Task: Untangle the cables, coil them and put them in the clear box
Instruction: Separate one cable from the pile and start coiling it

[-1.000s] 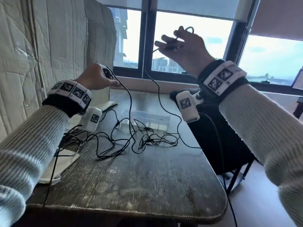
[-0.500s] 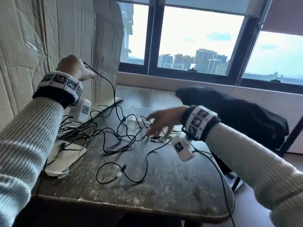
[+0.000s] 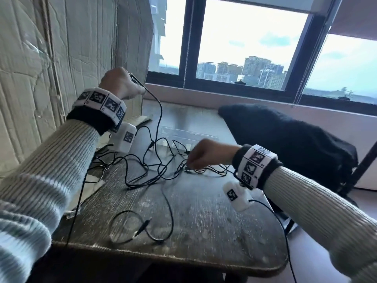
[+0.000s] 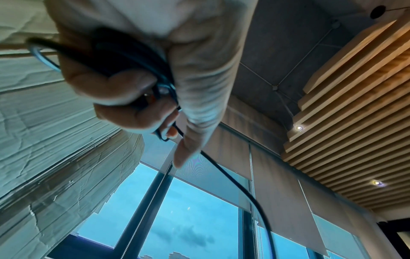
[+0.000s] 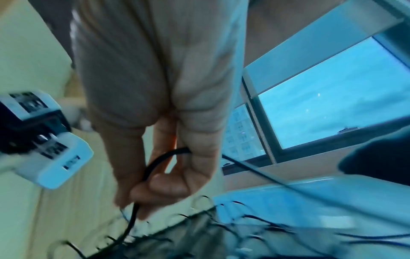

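Note:
Thin black cables [image 3: 155, 168] lie tangled across the dark wooden table [image 3: 204, 221]. My left hand [image 3: 122, 82] is raised near the cardboard and grips a few loops of one black cable [image 4: 133, 57]; its free length drops toward the tangle. My right hand [image 3: 201, 155] is low over the tangle, its fingers pinching a cable [image 5: 155, 168] just above the tabletop. The clear box [image 3: 187, 137] stands behind the tangle, just beyond the right hand. A loose cable end with a plug [image 3: 142, 229] loops near the table's front edge.
Creased cardboard sheets [image 3: 61, 58] stand along the left. A black bag [image 3: 285, 144] rests on a chair at the table's right side. Paper [image 3: 91, 190] lies under the cables at the left edge. A window ledge [image 3: 224, 97] runs behind.
My right hand came down from in front of the window to the tangle and took hold of a cable. A cable end dropped onto the table near the front edge. The left hand stayed raised.

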Demonstrator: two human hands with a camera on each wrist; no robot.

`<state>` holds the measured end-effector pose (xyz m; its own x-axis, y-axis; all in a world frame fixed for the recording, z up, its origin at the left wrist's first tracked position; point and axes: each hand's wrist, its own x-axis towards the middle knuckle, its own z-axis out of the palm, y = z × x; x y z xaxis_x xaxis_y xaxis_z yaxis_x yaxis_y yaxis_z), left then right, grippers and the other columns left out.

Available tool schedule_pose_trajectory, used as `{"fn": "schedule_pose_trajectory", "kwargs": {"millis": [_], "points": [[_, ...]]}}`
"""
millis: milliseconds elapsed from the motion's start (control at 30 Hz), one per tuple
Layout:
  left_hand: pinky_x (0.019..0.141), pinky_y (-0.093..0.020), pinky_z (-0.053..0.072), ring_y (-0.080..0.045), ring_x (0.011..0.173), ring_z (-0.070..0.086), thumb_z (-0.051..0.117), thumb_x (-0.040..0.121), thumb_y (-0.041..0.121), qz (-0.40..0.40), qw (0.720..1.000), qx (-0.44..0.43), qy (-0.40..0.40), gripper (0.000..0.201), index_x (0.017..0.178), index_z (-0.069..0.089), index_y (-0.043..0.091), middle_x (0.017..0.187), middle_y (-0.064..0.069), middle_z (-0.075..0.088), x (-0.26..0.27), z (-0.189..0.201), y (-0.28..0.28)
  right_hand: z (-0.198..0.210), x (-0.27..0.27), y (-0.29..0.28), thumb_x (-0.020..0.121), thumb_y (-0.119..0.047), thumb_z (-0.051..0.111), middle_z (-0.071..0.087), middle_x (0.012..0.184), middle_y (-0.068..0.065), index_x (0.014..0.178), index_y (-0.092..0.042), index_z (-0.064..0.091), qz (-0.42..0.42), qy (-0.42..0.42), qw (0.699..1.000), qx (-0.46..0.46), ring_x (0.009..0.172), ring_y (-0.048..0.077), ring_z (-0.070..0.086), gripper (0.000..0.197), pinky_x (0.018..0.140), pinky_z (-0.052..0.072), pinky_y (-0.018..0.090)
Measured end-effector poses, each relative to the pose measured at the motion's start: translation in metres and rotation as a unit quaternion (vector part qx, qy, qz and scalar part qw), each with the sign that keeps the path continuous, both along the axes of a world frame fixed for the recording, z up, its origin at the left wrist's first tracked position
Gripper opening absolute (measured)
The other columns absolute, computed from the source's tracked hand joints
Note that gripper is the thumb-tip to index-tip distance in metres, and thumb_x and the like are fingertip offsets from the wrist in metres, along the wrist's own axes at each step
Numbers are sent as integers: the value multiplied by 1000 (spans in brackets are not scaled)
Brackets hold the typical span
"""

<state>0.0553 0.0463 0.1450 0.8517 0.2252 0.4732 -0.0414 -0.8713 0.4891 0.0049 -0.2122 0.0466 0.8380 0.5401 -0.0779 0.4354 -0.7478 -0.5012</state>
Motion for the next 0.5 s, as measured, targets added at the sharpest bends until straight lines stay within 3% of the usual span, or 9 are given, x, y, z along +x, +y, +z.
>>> {"fn": "schedule_pose_trajectory", "kwargs": {"millis": [100,167,233,333,400,500], "points": [[67,-33,44,-32,84,61,72,78,38,19,999,8,-28,39,78,58,1,85,-16,62,0,13,-5,18,-10,45,85,-7,69,72,84,-3,101,-5,71,39,-39,979,195,76,6,67,16,74,56,21],[69,-34,43,-34,92,62,71,78,37,17,999,20,-25,36,83,60,3,95,-18,66,0,18,-5,26,-16,68,85,1,67,72,95,11,104,3,67,73,-20,961,265,85,16,67,20,85,57,29],[71,-34,44,-35,96,63,70,79,36,11,999,43,-9,40,95,65,-1,104,-20,67,-3,18,-5,27,-15,80,85,2,66,69,109,20,111,5,65,105,-13,975,195,94,23,66,27,90,56,38],[73,-34,47,-33,94,63,69,80,34,7,998,64,8,45,102,64,-4,104,-18,68,-6,9,-1,21,-2,81,81,-6,73,65,122,11,115,-7,67,104,-37,994,-2,109,29,62,35,95,52,46],[66,-31,44,-29,81,59,69,80,33,0,998,59,14,38,96,65,-1,92,-15,66,-5,3,2,18,5,75,80,-10,75,64,126,5,115,-11,69,100,-46,994,-23,115,25,59,36,100,48,41],[57,-26,38,-22,65,51,67,81,27,-25,999,39,14,26,70,56,6,68,-5,56,-1,-1,4,26,7,62,82,-14,73,70,113,5,107,-14,71,40,-85,994,47,101,26,66,25,92,53,39]]}}
